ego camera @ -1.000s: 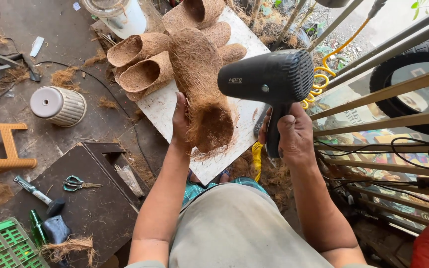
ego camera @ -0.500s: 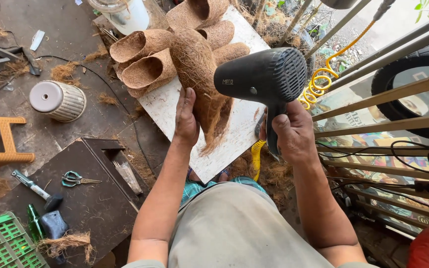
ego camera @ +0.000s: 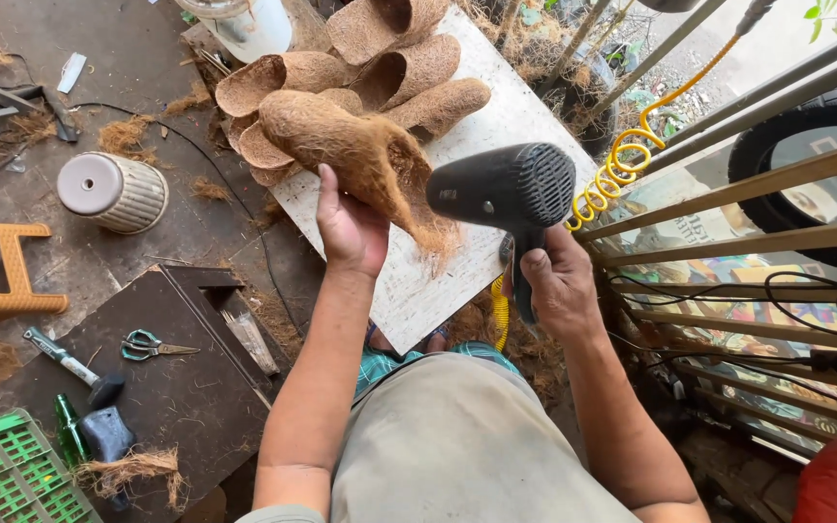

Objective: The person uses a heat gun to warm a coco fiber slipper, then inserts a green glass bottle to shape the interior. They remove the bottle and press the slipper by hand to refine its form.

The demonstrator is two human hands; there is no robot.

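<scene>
My left hand (ego camera: 349,229) grips a brown coir fibre cone (ego camera: 346,150) from below, tilted with its frayed end (ego camera: 430,232) pointing down to the right. My right hand (ego camera: 556,283) holds a black hair dryer (ego camera: 501,186) by its handle. The dryer's nozzle points left at the frayed end, very close to it. Behind the held cone, several more coir cones (ego camera: 380,68) lie piled on a white board (ego camera: 418,281).
A white ribbed pot (ego camera: 113,191) stands upside down at left. Scissors (ego camera: 152,345) and a hammer (ego camera: 75,365) lie on a dark board (ego camera: 162,387). A green crate (ego camera: 7,475) is bottom left. A metal railing (ego camera: 728,242) and yellow coiled hose (ego camera: 622,155) run along the right.
My left hand has turned the coir cone from hanging upright to lying tilted, with its frayed end now toward the dryer. The dryer stays in my right hand.
</scene>
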